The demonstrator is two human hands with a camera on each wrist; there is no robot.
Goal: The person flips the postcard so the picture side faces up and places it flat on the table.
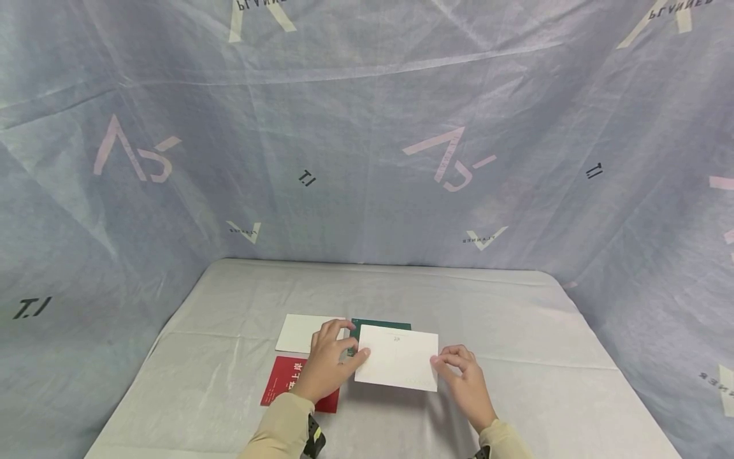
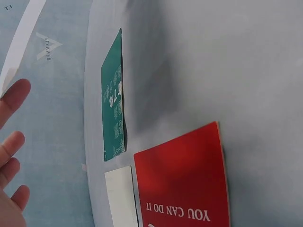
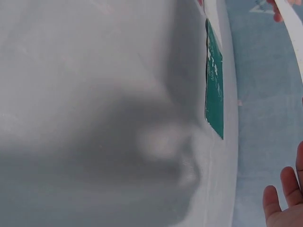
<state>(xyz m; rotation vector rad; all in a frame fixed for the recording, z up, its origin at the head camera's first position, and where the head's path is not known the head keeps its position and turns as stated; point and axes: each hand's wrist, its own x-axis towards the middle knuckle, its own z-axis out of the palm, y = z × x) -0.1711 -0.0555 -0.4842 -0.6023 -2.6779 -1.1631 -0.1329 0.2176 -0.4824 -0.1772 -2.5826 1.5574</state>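
Note:
Both hands hold a white postcard (image 1: 397,358) up off the table, its face showing a small dark mark near the top edge and faint print. My left hand (image 1: 328,363) pinches its left edge, thumb on the front. At the right edge, my right hand (image 1: 463,381) pinches it between thumb and fingers. Behind the postcard lies a green card (image 2: 112,101) with white print, partly hidden in the head view. A red card (image 2: 182,175) reading "YOU CAN DO IT" lies under the left forearm. Just beyond it rests a white card (image 1: 301,333), partly covered by the left hand.
The table (image 1: 545,395) wears a light grey cloth with shallow creases. A grey-blue printed curtain (image 1: 367,159) hangs behind it and along both sides. Shadows of the hands and postcard fall on the cloth.

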